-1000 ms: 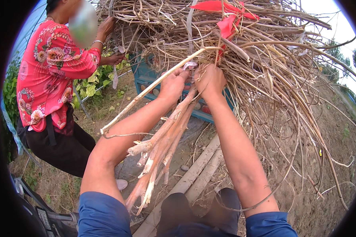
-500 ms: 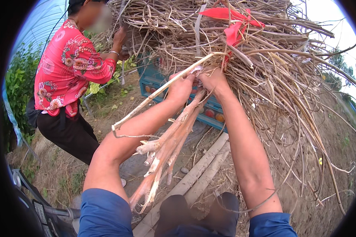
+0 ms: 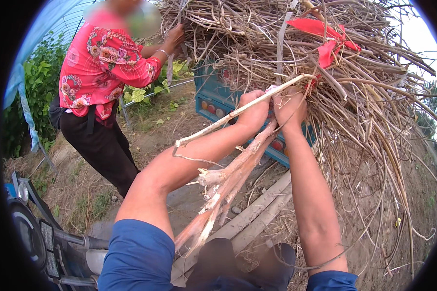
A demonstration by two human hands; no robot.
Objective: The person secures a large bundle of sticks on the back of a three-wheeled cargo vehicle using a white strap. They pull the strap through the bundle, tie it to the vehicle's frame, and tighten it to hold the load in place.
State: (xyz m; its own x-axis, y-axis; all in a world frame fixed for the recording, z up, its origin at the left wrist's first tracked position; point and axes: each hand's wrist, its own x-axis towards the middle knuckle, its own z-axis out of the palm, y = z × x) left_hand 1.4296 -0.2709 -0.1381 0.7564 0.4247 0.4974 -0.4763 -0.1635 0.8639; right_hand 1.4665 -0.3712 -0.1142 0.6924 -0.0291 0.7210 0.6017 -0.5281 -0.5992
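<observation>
My left hand [image 3: 254,110] and my right hand [image 3: 290,106] are close together at the near side of a big pile of dry branches [image 3: 257,48]. Both are closed, with fingers mostly hidden. A pale grey strap [image 3: 280,46] comes down the pile to them, and a whitish twisted bit shows between the fists. Under my hands a few thick peeled stems [image 3: 240,167] slant toward me, their cut, split ends at my left forearm. One long thin stick [image 3: 238,110] passes over my left wrist.
A red ribbon [image 3: 327,51] is tied on the pile. Beneath it stands a blue crate frame [image 3: 213,104] with round reflectors. At left, a person in a floral red top [image 3: 116,63] grips another strap. Long poles [image 3: 257,208] lie below; a vehicle part [image 3: 48,242] is lower left.
My view has swung, so the pile, the person and my hands all sit further right. My hands remain together at the same spot on the strap. The person's hands stay up at the pile.
</observation>
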